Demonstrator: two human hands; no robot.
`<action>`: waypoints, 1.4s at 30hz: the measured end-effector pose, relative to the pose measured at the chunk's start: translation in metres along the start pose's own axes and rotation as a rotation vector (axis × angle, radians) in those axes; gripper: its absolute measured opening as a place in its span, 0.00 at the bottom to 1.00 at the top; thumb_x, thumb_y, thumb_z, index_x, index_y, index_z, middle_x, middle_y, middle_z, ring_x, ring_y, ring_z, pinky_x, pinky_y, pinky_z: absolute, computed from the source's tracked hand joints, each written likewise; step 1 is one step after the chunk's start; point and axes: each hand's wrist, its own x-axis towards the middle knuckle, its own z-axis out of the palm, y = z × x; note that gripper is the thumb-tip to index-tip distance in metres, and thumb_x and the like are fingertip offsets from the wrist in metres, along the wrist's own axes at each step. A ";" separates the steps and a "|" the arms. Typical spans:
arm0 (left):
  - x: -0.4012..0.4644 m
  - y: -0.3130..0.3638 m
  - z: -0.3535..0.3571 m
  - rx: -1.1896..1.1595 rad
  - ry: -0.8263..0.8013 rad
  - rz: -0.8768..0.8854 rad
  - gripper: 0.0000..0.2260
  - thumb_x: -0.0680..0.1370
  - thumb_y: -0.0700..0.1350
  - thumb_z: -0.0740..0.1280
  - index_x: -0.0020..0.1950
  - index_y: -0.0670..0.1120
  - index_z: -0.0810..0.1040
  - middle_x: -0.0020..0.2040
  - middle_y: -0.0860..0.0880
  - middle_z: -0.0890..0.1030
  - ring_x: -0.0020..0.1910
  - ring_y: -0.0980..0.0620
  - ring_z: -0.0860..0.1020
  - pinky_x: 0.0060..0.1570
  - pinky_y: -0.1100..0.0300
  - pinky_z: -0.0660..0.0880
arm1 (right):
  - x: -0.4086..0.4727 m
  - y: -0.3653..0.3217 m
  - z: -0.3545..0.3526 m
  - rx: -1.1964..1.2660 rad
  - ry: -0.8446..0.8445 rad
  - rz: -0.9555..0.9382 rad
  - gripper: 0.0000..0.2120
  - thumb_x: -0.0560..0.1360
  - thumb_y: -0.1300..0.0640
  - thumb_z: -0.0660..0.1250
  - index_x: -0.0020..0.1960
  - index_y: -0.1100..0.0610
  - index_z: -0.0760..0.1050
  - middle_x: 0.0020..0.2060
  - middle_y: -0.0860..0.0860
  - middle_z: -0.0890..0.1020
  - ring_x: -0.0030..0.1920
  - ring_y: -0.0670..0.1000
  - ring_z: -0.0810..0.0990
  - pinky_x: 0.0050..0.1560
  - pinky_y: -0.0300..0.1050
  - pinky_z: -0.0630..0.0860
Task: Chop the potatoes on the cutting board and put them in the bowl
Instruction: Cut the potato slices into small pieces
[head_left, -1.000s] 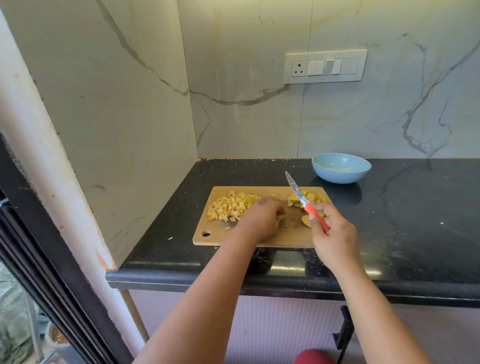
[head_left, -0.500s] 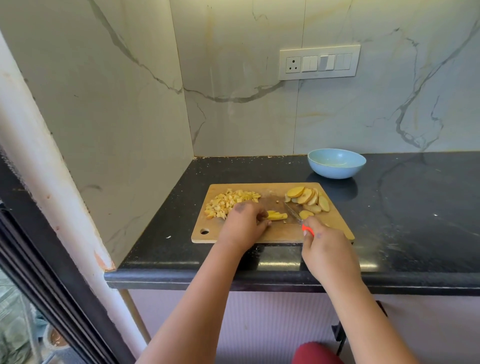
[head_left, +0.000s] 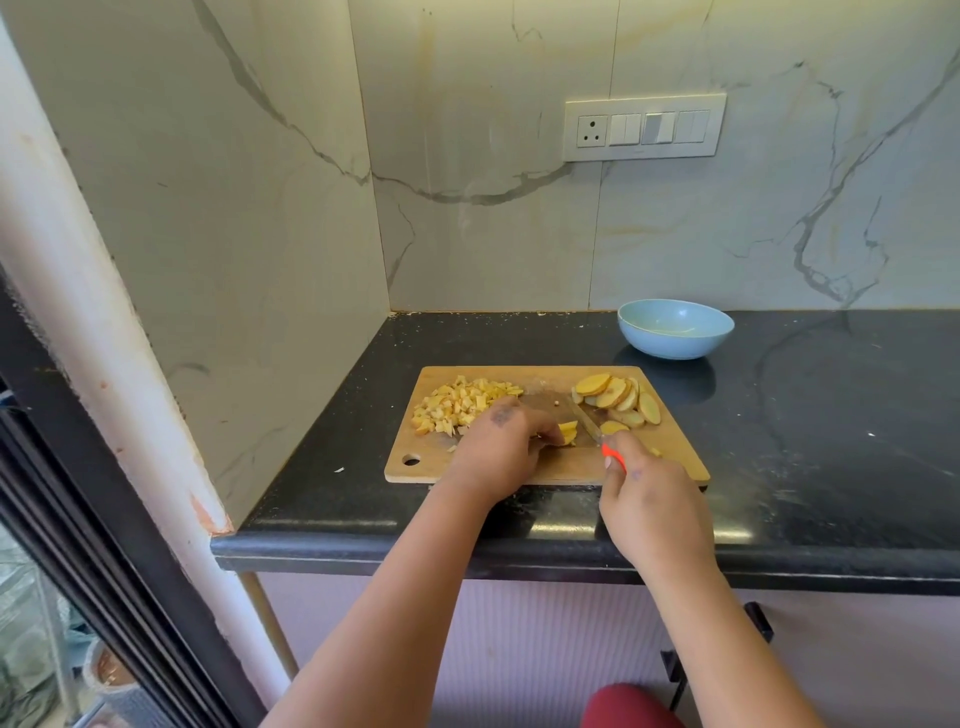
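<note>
This is a home kitchen. A black stone bench (head_left: 831, 441) sits in a corner of marble-look wall tiles (head_left: 519, 234), with a white socket-and-switch plate (head_left: 644, 127) above it. On the bench lie a wooden cutting board (head_left: 670, 457) with cut potato (head_left: 465, 405) and a blue bowl (head_left: 675, 328); cabinet fronts (head_left: 571, 634) run beneath.

Pale blue bowl (head_left: 675, 328); black speckled counter (head_left: 831, 441); tan wooden board (head_left: 550, 467); yellow potato pieces (head_left: 462, 405); orange-red knife handle (head_left: 614, 457); grey-veined white wall (head_left: 519, 234).

Marble walls (head_left: 519, 234), black counter (head_left: 831, 441), perhaps daylit.
</note>
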 end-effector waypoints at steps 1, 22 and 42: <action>0.001 0.001 0.000 0.022 0.005 0.013 0.10 0.78 0.38 0.66 0.53 0.50 0.84 0.49 0.53 0.84 0.54 0.51 0.72 0.53 0.55 0.73 | 0.000 0.000 0.000 0.003 0.004 -0.003 0.10 0.80 0.56 0.60 0.59 0.51 0.75 0.27 0.48 0.74 0.26 0.49 0.70 0.23 0.38 0.56; 0.007 0.001 0.006 0.154 0.006 0.068 0.11 0.79 0.49 0.66 0.54 0.46 0.85 0.58 0.50 0.82 0.60 0.48 0.73 0.59 0.52 0.72 | -0.001 -0.004 -0.003 -0.060 -0.043 -0.029 0.10 0.80 0.55 0.61 0.59 0.49 0.75 0.28 0.46 0.73 0.27 0.48 0.72 0.23 0.38 0.58; 0.013 0.001 0.001 0.096 -0.146 -0.125 0.12 0.80 0.51 0.66 0.56 0.44 0.80 0.54 0.46 0.81 0.58 0.45 0.75 0.57 0.53 0.72 | -0.006 -0.022 -0.004 -0.074 -0.092 -0.058 0.10 0.80 0.57 0.60 0.60 0.49 0.73 0.30 0.47 0.74 0.30 0.49 0.72 0.24 0.37 0.59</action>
